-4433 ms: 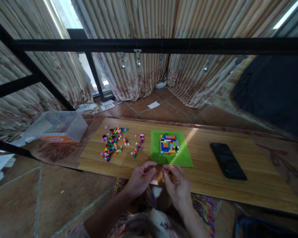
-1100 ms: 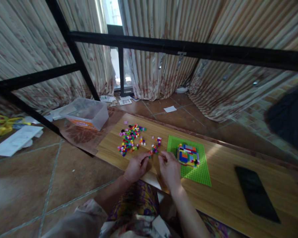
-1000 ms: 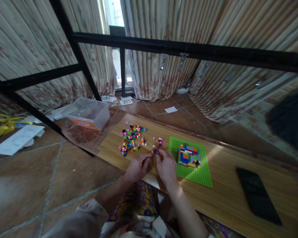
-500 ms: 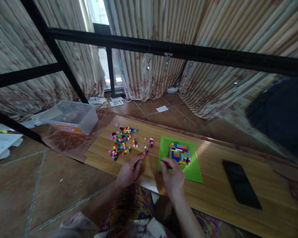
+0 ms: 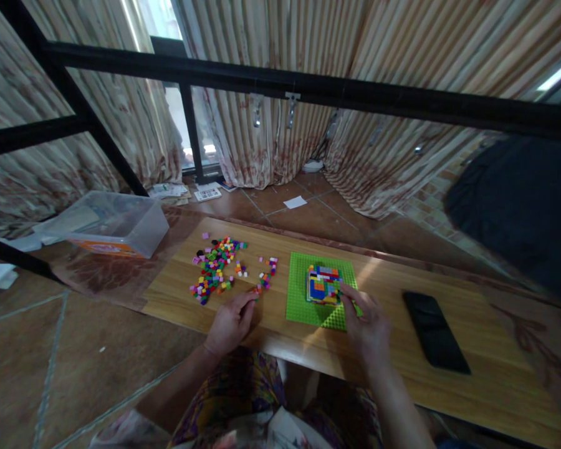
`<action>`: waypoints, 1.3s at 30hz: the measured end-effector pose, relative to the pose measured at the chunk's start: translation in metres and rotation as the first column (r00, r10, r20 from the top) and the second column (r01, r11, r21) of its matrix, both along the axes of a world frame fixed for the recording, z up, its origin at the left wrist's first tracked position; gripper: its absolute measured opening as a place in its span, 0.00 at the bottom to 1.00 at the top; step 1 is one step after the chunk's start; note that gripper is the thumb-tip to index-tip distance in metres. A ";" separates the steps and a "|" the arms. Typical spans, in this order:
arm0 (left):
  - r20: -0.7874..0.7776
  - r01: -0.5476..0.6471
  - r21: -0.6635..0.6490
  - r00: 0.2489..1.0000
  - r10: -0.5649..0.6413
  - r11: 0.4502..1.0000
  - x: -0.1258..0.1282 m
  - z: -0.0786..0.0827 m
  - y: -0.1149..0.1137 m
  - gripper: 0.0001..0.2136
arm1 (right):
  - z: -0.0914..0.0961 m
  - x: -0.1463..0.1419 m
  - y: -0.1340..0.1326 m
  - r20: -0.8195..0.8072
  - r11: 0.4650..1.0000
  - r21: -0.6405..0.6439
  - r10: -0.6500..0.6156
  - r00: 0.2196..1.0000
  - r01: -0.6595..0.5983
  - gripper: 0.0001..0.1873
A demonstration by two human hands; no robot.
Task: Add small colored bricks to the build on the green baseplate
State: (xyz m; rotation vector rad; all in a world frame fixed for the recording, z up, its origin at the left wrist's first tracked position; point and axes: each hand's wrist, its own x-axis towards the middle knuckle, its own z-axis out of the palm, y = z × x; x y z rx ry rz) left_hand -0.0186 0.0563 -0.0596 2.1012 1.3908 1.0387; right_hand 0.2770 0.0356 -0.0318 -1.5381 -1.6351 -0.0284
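Note:
A multicoloured block of toy bricks (image 5: 323, 285) sits on a green studded baseplate (image 5: 299, 305). My right hand (image 5: 368, 321) is at the block's right side, with thumb and fingers pinched together at its corner; whatever is between the fingertips is too small to make out. My left hand (image 5: 232, 319) rests on the board near its front edge, fingers closed in a pinch. Its fingertips are at the near end of a short line of loose small bricks (image 5: 266, 277). A larger heap of mixed bricks (image 5: 215, 268) lies farther left.
A black phone (image 5: 436, 332) lies on the wooden board (image 5: 383, 349) to the right. On the left stands a clear plastic bin (image 5: 144, 231) with an orange label. A black metal rail (image 5: 224, 73) crosses in front of the curtains (image 5: 271, 149). Papers lie on the tiled floor.
My right hand has moved right, from the block's front left to its right corner. My left hand stays by the loose bricks. The whole view has shifted slightly.

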 end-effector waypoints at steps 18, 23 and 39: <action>-0.007 0.004 0.012 1.000 -0.004 1.000 0.002 0.004 0.000 0.10 | -0.004 0.019 0.005 0.299 0.979 -0.141 0.185 0.936 -0.148 0.18; 0.001 -0.004 0.001 1.000 0.004 1.000 0.002 0.003 0.000 0.10 | -0.006 0.017 0.003 0.293 0.988 -0.096 0.147 0.945 -0.124 0.17; 0.011 -0.003 -0.001 1.000 0.003 1.000 0.002 0.003 0.000 0.10 | -0.014 -0.010 0.011 -0.433 0.959 -0.236 -0.251 0.866 0.160 0.25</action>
